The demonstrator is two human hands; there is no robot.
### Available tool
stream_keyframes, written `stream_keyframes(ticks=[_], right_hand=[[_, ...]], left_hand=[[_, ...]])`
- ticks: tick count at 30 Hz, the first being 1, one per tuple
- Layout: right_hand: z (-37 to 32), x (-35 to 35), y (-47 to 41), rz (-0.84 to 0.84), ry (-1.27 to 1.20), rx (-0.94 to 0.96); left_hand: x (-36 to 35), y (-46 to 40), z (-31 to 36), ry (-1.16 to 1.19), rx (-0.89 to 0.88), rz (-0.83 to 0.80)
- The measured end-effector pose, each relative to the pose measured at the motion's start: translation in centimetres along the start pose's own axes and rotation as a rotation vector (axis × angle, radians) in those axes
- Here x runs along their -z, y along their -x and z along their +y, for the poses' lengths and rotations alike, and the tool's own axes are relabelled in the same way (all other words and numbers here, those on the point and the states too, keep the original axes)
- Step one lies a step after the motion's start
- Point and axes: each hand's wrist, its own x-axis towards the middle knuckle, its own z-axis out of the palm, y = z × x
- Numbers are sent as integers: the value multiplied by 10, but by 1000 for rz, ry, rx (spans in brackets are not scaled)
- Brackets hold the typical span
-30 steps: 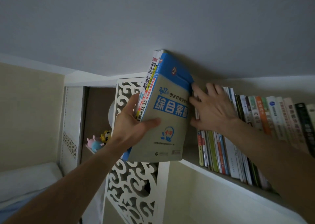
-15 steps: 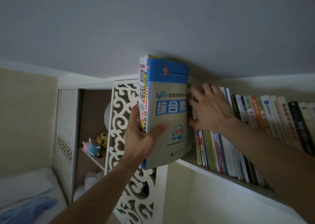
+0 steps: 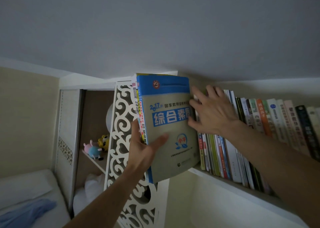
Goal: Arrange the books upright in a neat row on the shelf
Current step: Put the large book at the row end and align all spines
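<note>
My left hand (image 3: 144, 149) grips a stack of upright books at the left end of the wall shelf (image 3: 225, 181). The front one is a thick blue and grey book (image 3: 171, 129); my thumb lies across its cover and my fingers wrap the spines behind. The lower corner of this stack hangs past the shelf's left end. My right hand (image 3: 210, 112) presses with spread fingers against the leftmost books of the standing row of books (image 3: 259, 123), which leans slightly right. The bottoms of some row books are hidden by my right forearm.
A white carved lattice panel (image 3: 121, 141) stands just left of the shelf end. Behind it is a cabinet nook with small plush toys (image 3: 97, 147). The ceiling is close above the books. A bed with a blue cloth (image 3: 26, 212) lies at lower left.
The held stack has turned from tilted to upright and moved right against the row. My right hand stayed pressed on the row's left end.
</note>
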Motion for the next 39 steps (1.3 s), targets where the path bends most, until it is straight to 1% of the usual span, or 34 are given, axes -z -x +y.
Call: stream_keyframes(ticks=[8,13,17,22,24,25,26,27,28,29,30,33,35,36,37,39], right_hand=[[8,1,-1,-2,0,21],[6,1,1,26,-41,8],[2,5,-4,84,-224,-102],[-6,3,9,26,-223,-121],[-19,5,20,74,-280,-208],[-30,13,23,117,-383,-306],[-43,25,23,139,-538,-437],[-56,40,20,128,-700,-563],[-67,52,14,119,-785,-656],[-78,63,6,115,-777,-701],[-87,72,-4,102,-713,-716],[-103,81,-31,92,-421,-735],[-111,81,-39,60,-287,-703],[-114,81,-39,60,-246,-688],[-115,81,-36,80,-215,-680],[-110,81,-27,133,-213,-669]], left_hand=[[-14,-23,8,-111,16,-227],[-18,-27,11,-42,46,-255],[-20,-27,11,-13,67,-279],[-21,-25,11,-4,56,-305],[-20,-26,7,3,52,-308],[-21,-27,7,-7,50,-314],[-22,-25,8,-21,39,-320],[-23,-25,7,-31,16,-323],[-23,-23,7,-40,-8,-327],[-25,-24,6,-52,-27,-332],[-27,-24,5,-64,-37,-332],[-35,-30,4,-157,-24,-296],[-28,-30,-2,-248,-32,-362],[-25,-25,-2,-294,-43,-394],[-26,-22,0,-324,-55,-392],[-25,-25,-2,-298,-45,-437]])
